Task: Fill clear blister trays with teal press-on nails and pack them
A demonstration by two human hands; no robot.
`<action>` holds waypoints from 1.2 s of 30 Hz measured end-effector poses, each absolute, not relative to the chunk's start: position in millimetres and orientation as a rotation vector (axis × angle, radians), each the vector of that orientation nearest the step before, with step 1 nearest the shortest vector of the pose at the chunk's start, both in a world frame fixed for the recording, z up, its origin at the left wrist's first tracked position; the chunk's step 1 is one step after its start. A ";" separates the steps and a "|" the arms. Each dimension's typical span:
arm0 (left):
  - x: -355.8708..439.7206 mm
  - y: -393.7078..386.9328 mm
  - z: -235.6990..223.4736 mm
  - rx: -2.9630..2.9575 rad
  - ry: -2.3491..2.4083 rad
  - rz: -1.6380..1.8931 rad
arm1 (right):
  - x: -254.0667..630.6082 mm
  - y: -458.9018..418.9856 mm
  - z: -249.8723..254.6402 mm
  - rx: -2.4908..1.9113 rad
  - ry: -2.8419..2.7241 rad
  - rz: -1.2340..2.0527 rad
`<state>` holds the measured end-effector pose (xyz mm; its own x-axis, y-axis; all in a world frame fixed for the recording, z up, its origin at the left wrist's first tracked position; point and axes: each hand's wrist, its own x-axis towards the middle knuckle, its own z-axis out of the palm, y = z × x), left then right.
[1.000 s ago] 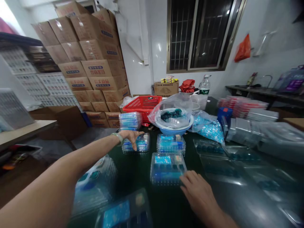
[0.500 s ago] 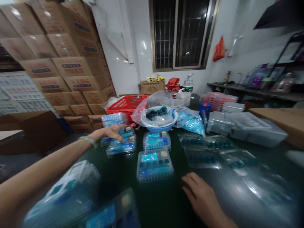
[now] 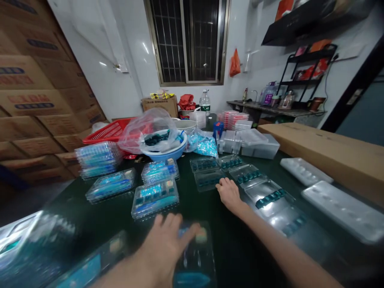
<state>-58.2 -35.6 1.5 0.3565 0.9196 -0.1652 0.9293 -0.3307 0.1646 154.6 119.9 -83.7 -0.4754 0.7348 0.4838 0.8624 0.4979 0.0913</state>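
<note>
My left hand [image 3: 165, 244], blurred, has its fingers spread over a clear plastic case [image 3: 193, 278] with a blue piece and a small beige block inside. Whether it touches the case is unclear. My right hand [image 3: 229, 195] has its fingers curled at the near right corner of a clear case [image 3: 207, 179] holding dark green pieces. More open clear cases [image 3: 247, 175] with green pieces lie to the right of that hand. Filled cases [image 3: 155, 198] with blue contents sit beyond my left hand, and another filled case [image 3: 111, 185] is farther left.
A stack of filled cases [image 3: 97, 160] stands at the left, by a red basket [image 3: 105, 131]. A blue-white basin [image 3: 171, 154] with a plastic bag and green pieces is behind. White moulded trays [image 3: 345, 208] and a large cardboard box [image 3: 327, 154] line the right side.
The view has turned right. My left hand has left the filled cases at the far left and come nearer, over another case. My right hand has reached forward to a case with green pieces.
</note>
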 end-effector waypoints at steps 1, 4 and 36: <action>-42.6 -37.6 -4.0 2.340 1.655 -0.090 | 154.1 122.4 -84.2 -1.298 -2.383 -0.466; -19.2 -42.3 -6.8 2.227 1.656 -0.073 | 153.3 121.5 -84.3 -1.207 -2.432 -0.475; -40.0 -67.9 -3.2 0.263 0.369 1.597 | 69.0 -48.5 25.8 -0.822 -2.250 0.160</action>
<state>-40.0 -67.9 -3.2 -0.0623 0.9965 -0.0553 -0.9196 -0.0358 0.3911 69.0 -48.5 25.8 -0.5344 0.6027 0.5926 0.5128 0.7885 -0.3396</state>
